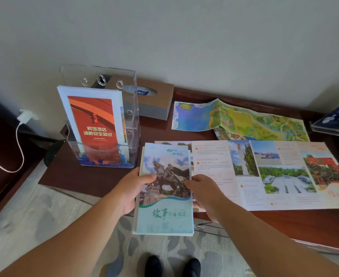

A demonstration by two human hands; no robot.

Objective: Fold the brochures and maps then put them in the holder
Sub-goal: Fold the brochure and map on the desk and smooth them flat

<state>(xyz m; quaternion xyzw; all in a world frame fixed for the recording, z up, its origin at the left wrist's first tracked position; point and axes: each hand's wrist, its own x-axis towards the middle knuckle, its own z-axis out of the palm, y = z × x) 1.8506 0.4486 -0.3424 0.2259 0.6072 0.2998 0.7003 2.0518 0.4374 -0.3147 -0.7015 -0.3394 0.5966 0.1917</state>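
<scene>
Left hand (132, 188) and right hand (204, 193) grip folded brochure (164, 196), seemingly above table (88, 176) edge, holder (102, 120) near

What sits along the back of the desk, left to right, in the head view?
White charger → clear holder with the orange brochure → tissue box → unfolded map → dark blue box.

The holder (102, 120) stands on the table (84, 176). Tissue box (152, 100) behind-right of it; unfolded map (240, 120) and unfolded brochure (274, 172) farther right.
</scene>
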